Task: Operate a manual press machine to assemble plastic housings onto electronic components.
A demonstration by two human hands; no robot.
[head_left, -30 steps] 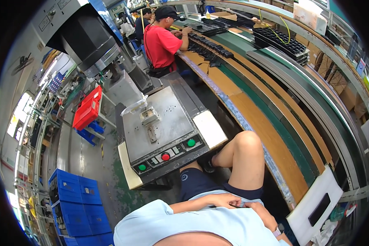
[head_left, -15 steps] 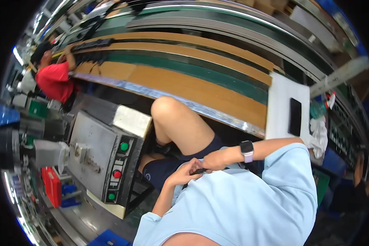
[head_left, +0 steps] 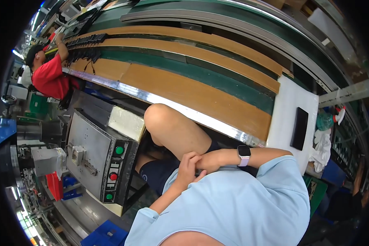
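Observation:
My two hands meet over my lap, in front of the light blue shirt point(head_left: 233, 201). My left hand point(head_left: 187, 167) has its fingers bent against the fingertips of my right hand, and its thumb points out toward the shirt. Whatever may lie between them is hidden. My right hand point(head_left: 210, 161) reaches in from the right, its back turned up and its fingers mostly covered by the left ones. A smartwatch point(head_left: 244, 152) with a pale purple band is on my right wrist.
Ahead runs a long bench with brown boards point(head_left: 192, 88). A dark phone point(head_left: 299, 128) lies on a white foam sheet point(head_left: 283, 119) at right. Left stands a machine with a push-button panel point(head_left: 115, 172). A person in red point(head_left: 51, 78) handles black cabled parts point(head_left: 86, 48) at far left.
The small dark object seen between my fingers earlier no longer shows. My left hand has risen and overlaps the right one more. The whole view has shifted slightly.

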